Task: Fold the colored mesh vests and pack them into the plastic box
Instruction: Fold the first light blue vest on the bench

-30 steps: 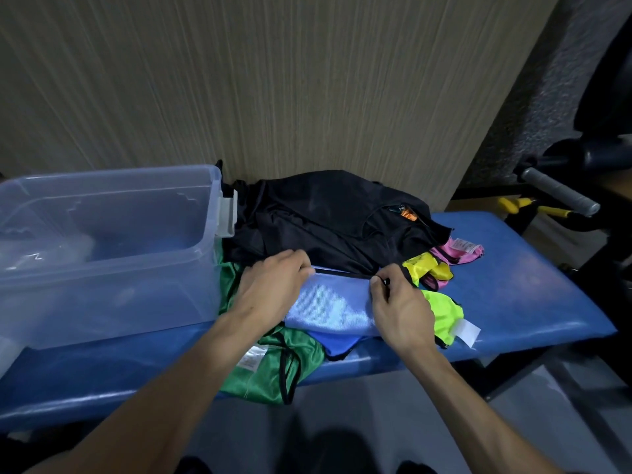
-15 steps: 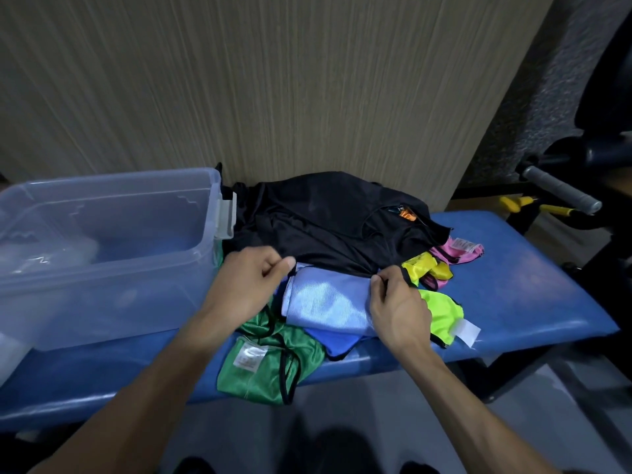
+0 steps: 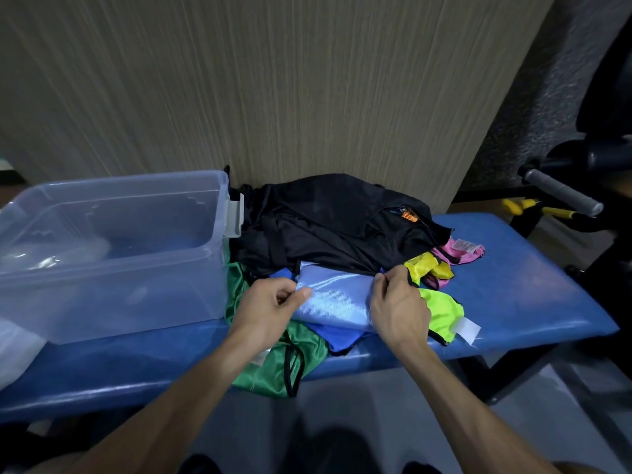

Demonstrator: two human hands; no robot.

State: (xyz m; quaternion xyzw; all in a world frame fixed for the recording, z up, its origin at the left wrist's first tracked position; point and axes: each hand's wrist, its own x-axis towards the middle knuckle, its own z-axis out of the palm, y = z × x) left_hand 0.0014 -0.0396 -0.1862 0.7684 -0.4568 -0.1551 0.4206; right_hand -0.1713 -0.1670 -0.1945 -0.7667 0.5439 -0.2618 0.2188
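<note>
A folded light-blue mesh vest lies on top of a pile of vests on the blue padded bench. My left hand pinches its left edge between thumb and fingers. My right hand grips its right edge with curled fingers. Under it lie a green vest, a darker blue vest, a neon-yellow vest, a yellow one and a pink one. A black garment covers the back of the pile. The clear plastic box stands at the left of the bench.
A striped wall panel rises directly behind the bench. Crumpled clear plastic shows inside the box. At the right stand dark gym equipment with a grey padded handle and yellow-handled tools. Grey floor lies in front of the bench.
My left hand has slid off the top of the light-blue vest to its left edge and now pinches it. My right hand has stayed on the right edge.
</note>
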